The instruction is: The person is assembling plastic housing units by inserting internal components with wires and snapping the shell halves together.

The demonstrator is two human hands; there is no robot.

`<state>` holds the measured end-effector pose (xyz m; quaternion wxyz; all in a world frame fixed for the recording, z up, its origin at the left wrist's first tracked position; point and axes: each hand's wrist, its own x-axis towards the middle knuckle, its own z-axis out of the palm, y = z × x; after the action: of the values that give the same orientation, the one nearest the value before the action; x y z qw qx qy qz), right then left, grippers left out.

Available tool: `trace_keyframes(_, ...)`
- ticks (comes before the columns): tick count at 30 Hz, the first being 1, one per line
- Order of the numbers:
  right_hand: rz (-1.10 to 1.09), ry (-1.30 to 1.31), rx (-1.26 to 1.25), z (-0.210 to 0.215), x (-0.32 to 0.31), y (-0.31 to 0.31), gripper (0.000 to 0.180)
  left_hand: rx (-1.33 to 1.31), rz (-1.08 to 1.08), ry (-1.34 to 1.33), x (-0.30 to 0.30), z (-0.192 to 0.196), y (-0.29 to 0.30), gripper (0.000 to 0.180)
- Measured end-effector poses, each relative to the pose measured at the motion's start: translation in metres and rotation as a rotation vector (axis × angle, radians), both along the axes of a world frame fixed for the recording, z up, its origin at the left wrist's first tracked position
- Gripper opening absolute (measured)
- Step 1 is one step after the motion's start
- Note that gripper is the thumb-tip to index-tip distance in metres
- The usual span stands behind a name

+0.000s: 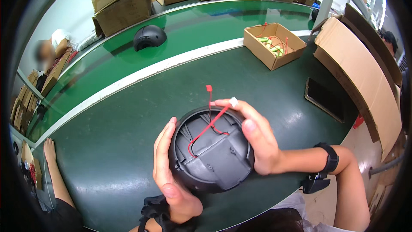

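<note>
Left hand [169, 176] cups round black housing [210, 150] on near green table [111, 154], fingers together; right hand [257, 139] fingertips pinch red wire [210, 124] at far rim.

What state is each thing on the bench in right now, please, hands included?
Round black housing: inner side up, cradled between both hands.
Red wire: runs out of the housing, white end pinched in the right grip.
Left hand: closed around the housing's left rim.
Right hand: fingertips shut on the wire.
Small cardboard box: open, green cells and red wires inside.
Black dome shell: lying on the conveyor, untouched.
</note>
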<state>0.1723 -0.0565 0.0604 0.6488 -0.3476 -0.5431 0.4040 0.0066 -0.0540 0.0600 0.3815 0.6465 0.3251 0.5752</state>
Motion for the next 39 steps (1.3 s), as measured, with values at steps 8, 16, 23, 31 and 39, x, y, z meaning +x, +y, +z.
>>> trace_keyframes(8, 0.047, -0.318, 0.102, -0.004, 0.013, 0.002, 0.069, 0.017, 0.004, 0.078, -0.013, 0.004, 0.018, 0.075)
trace_keyframes(16, 0.058, -0.505, 0.391, 0.031, 0.026, -0.003, 0.065, 0.263, -0.012, 0.086, -0.017, 0.014, 0.007, 0.067)
trace_keyframes(23, 0.073, -0.692, 0.33, 0.009, 0.033, 0.006, 0.074, 0.086, -0.008, 0.013, -0.008, -0.001, 0.021, 0.059)
trace_keyframes(31, 0.266, -0.82, 0.208, 0.029, 0.036, 0.011, 0.125, 0.107, -0.134, -0.013, -0.019, -0.002, 0.046, 0.06)
trace_keyframes(39, -0.071, -0.828, 0.284, 0.034, -0.008, 0.138, 0.123, 0.59, 0.425, 0.333, -0.047, 0.003, 0.041, 0.029)
